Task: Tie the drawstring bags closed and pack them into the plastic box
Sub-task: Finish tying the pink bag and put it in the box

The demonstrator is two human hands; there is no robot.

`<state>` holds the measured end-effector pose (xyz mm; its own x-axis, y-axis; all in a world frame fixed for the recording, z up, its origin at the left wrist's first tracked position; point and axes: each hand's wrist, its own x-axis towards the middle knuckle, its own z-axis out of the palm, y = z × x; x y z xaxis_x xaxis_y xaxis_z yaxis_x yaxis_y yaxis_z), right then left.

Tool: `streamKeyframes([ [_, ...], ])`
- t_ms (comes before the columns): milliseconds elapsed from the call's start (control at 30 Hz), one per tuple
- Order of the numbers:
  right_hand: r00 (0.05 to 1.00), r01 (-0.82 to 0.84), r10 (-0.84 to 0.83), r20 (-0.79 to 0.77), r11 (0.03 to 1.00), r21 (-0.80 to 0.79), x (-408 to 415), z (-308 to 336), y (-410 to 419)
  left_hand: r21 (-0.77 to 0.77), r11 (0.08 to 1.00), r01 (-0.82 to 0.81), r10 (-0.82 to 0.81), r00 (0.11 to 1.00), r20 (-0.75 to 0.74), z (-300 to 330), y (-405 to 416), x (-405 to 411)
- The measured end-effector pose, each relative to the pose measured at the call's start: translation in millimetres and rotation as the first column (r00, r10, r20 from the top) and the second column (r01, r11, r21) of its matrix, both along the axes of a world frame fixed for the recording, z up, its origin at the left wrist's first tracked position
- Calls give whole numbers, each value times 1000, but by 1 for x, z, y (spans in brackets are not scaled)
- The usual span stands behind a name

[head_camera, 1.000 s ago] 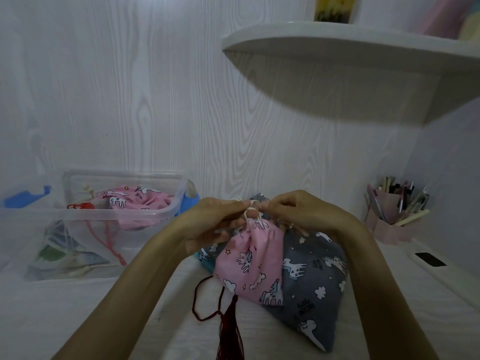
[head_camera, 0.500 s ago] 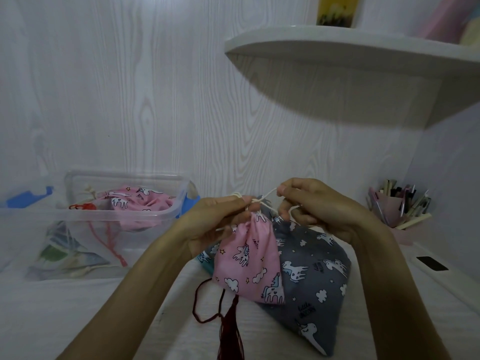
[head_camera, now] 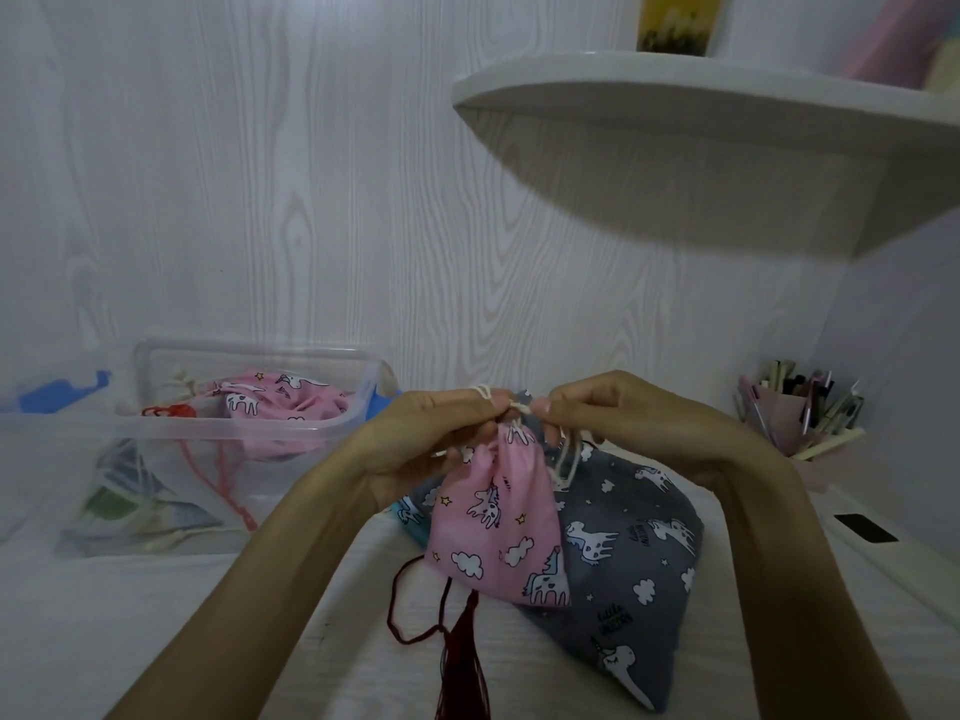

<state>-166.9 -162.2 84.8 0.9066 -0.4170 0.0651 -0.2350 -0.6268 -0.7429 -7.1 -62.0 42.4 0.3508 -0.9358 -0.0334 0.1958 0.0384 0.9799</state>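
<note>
A small pink unicorn-print drawstring bag (head_camera: 498, 522) hangs in front of me with its neck gathered. My left hand (head_camera: 436, 433) and my right hand (head_camera: 613, 413) both pinch its cream drawstring (head_camera: 519, 405) just above the neck, fingertips close together. A loop of cord runs over my left fingers. Under it lies a larger grey unicorn bag (head_camera: 623, 574) on the white surface. The clear plastic box (head_camera: 234, 439) stands at the left and holds another pink bag (head_camera: 280, 402) and a bag with a red cord.
A dark red tassel with cord (head_camera: 462, 646) lies on the surface below the pink bag. A pink pen holder (head_camera: 795, 413) stands at the right by the wall. A white shelf (head_camera: 701, 111) juts out overhead. A blue lid clip (head_camera: 57, 394) shows at the far left.
My right hand has come back down and in towards my left after drawing the cord up and outward. The pink bag stays hanging between my hands.
</note>
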Motion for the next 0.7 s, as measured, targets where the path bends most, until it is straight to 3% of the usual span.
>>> streamKeyframes([
  [100,995,-55,57,-77,998,22,-1,0,3,-2,1000,-29,29,999,26,0,1,2],
  [267,975,210,-207,77,977,-29,13,-8,-7,-2,999,-39,39,987,155,-1,1,1],
  [400,995,103,-103,-3,995,20,20,-14,-4,-43,996,-79,86,973,215,-1,2,0],
  [533,979,158,-169,110,981,109,25,-18,-3,-67,990,-122,138,936,325,-1,2,6],
  [700,967,233,-246,71,960,155,28,-19,-2,-141,962,-236,274,856,439,-2,2,8],
])
